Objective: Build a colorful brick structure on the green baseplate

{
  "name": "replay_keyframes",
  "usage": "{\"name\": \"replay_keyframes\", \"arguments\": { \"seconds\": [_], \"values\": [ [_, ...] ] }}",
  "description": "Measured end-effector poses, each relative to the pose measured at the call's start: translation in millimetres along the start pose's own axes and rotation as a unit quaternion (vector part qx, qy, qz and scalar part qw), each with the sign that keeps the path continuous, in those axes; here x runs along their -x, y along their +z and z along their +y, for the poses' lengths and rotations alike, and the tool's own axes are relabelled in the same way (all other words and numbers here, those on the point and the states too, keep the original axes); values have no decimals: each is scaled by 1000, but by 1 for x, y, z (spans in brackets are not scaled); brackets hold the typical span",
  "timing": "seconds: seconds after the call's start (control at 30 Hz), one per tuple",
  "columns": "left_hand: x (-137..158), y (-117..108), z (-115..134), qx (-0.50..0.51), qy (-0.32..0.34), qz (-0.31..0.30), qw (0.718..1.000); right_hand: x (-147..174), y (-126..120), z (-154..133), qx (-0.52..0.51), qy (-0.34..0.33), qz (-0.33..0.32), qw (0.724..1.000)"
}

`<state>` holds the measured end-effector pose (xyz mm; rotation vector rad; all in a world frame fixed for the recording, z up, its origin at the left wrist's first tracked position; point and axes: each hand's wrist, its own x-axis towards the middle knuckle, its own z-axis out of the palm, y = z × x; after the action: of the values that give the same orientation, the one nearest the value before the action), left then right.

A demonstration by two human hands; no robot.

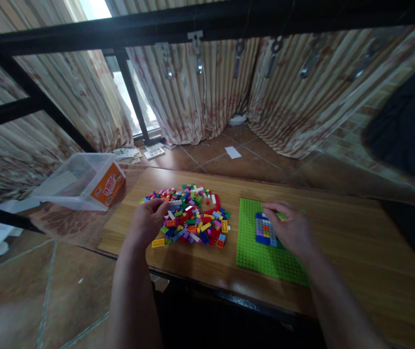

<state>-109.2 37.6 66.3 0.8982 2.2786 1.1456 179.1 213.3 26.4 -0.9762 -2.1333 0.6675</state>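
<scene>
Over the green plate (pixel 245 252), right hand (pixel 294 230), palm low, wrist angled in from the right, and look at that: fingertips right at the far edge of the mosaic (pixel 265 229)! Index and thumb bent toward each other, slim gap between, at a guess for a fine touch on small parts; pinched on anything or not, impossible to tell from up here. Flat on the plate, that mosaic: blue and paler blue around, red, orange and yellow at the heart, presumably seated on the studs against sliding.

Across to the left hand (pixel 149 220), at the left side of the pile (pixel 192 218)! Thumb and fingertips drawn close together, right at a white brick (pixel 176 202); clamped on it or merely in front of it, no telling. Low and from the side, probably to keep the rest of the pile in sight. Heaped beside the plate, every colour going, likely for easy reach. Off the near edge, one loner: yellow brick (pixel 158 243).

Wider out, under it all, wooden table (pixel 338 228). Just past its left end, clear box (pixel 80 169), orange label (pixel 109 184) outward, apparently parked out of the elbows' way. Beyond, black rail (pixel 138 30) with metal hooks (pixel 198 48), then striped curtains (pixel 207 102).
</scene>
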Motion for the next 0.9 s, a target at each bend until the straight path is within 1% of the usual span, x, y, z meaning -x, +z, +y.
{"name": "replay_keyframes", "arguments": {
  "seconds": [0.07,0.13,0.2,0.27,0.33,0.47,0.57,0.63,0.7,0.77,0.83,0.9],
  "values": [
    [3,9,9,48,41,-49,997,1,4,-13,-46,-1,0,999],
    [6,21,20,79,82,-114,987,3,9,-28,-97,2,-16,995],
    [10,35,31,94,121,-172,973,5,14,-40,-137,9,-36,990],
    [14,49,42,92,161,-213,959,7,19,-49,-159,16,-50,986],
    [17,63,51,79,191,-238,949,8,22,-52,-179,25,-63,981],
    [22,87,61,61,208,-251,944,10,24,-49,-208,44,-82,974],
    [22,94,58,21,214,-242,946,8,18,-39,-217,61,-72,972],
    [21,93,54,-44,211,-214,953,6,9,-28,-214,88,-53,971],
    [20,89,50,-112,207,-165,958,3,-1,-14,-179,128,-23,975],
    [17,83,47,-154,193,-109,963,1,-11,1,-115,172,13,978],
    [12,77,44,-176,165,-47,969,-1,-19,13,-65,191,16,979],
    [7,73,42,-210,132,0,969,-1,-25,21,-51,198,5,979]
  ]
}}
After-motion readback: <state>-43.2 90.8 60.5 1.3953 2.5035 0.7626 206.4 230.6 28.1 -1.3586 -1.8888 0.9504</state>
